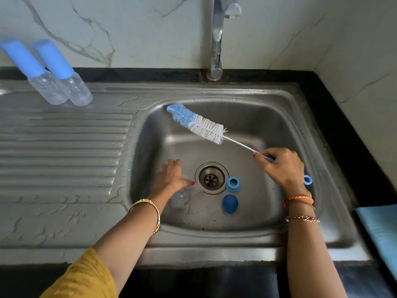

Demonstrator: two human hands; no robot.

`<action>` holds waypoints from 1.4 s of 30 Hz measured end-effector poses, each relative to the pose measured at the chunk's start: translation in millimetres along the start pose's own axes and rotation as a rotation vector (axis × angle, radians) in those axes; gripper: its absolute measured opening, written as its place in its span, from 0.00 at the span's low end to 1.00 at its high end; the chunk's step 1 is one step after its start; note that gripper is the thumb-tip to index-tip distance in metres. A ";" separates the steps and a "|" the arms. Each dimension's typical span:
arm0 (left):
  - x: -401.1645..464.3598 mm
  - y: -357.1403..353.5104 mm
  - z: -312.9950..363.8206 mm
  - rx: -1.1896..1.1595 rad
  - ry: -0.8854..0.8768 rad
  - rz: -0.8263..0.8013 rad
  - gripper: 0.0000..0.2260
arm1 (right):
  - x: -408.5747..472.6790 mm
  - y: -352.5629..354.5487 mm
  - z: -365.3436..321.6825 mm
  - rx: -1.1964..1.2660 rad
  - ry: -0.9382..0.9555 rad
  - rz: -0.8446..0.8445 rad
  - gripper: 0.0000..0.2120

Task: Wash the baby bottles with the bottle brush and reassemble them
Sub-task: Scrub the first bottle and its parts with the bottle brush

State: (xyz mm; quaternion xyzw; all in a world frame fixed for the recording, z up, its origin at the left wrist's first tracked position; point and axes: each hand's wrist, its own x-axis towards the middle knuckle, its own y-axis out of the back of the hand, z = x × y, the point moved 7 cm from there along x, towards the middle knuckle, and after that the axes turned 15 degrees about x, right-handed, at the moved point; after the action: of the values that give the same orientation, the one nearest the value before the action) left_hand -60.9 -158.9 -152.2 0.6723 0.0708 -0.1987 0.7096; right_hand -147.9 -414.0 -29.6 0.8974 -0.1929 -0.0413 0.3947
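My right hand grips the blue handle of the bottle brush, whose blue and white bristles point up and left over the sink basin. My left hand reaches down onto a clear bottle body lying on the basin floor left of the drain; its fingers curl over the bottle's upper part. A blue collar ring and a blue cap lie right of the drain. Two assembled bottles with blue caps stand on the drainboard at the far left.
The tap rises behind the basin, with no water running. The ribbed drainboard is wet. A blue cloth lies on the black counter at the right edge. A marble wall closes the back and right.
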 end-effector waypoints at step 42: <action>9.1 114.5 16.5 -1.680 0.227 -0.023 0.05 | 4.7 28.1 13.5 0.058 0.018 0.148 0.21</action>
State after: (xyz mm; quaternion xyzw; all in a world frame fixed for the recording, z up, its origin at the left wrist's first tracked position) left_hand -12.1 -174.9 -48.1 -0.0629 0.2726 -0.0185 0.9599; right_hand -155.5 -442.4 -18.1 0.8920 -0.2562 0.0017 0.3724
